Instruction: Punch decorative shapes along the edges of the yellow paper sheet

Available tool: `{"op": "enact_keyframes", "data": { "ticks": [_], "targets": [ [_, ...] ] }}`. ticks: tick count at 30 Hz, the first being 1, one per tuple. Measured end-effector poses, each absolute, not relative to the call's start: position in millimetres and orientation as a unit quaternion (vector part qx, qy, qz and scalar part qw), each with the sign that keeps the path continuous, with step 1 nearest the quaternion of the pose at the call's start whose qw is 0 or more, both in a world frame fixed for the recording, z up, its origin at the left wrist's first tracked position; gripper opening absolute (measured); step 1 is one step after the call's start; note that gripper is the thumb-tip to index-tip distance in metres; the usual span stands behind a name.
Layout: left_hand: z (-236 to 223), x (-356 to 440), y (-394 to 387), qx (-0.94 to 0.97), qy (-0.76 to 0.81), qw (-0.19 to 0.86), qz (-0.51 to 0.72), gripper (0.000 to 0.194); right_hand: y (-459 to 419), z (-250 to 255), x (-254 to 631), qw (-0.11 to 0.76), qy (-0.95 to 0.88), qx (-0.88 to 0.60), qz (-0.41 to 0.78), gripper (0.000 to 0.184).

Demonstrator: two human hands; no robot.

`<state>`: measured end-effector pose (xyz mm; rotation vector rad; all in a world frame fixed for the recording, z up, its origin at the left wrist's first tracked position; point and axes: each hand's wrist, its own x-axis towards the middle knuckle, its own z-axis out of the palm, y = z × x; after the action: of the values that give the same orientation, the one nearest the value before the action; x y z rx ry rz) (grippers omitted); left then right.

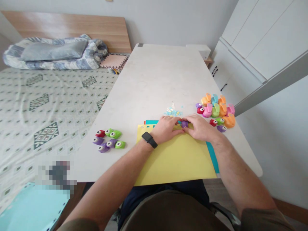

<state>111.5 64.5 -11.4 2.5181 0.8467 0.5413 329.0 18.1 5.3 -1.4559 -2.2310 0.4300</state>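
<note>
Two hands, your left hand (165, 130) and your right hand (201, 127), curl their fingers closed around the purple craft punch (184, 124), which lies crosswise on the top edge of the yellow card (175, 160) at frame center, about equally near both.

A white table (149, 80) carries yellow paper (175, 160) (teal sheet (212, 157) beneath), craft punches (215, 110) at both sides, and paper bits (172, 111).

Purple craft punch (184, 124) partly hidden by right hand (199, 127), pixelated patch (56, 175) lower left, paper bits (172, 111) too small to tell
</note>
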Motion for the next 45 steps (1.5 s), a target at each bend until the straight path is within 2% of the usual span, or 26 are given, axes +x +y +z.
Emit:
{"op": "enact_keyframes", "data": {
  "ticks": [8,17,27,39,45],
  "targets": [
    [-10,112,62,0.907,0.313,0.212,0.188,0.046,19,4,333,0.214,-0.808,-0.53,0.146,0.042],
    [-7,112,61,0.909,0.316,0.206,0.177,0.039,14,19,330,0.268,-0.788,-0.53,0.162,0.017],
    [-6,111,60,0.91,0.314,0.205,0.176,0.038,13,21,328,0.272,-0.78,-0.542,0.151,0.01],
    [-8,111,60,0.914,0.315,0.19,0.17,0.036,17,13,326,0.25,-0.777,-0.562,0.138,0.01],
    [-8,113,60,0.915,0.316,0.183,0.17,0.036,25,10,328,0.222,-0.757,-0.583,0.194,0.016]
  ]
}}
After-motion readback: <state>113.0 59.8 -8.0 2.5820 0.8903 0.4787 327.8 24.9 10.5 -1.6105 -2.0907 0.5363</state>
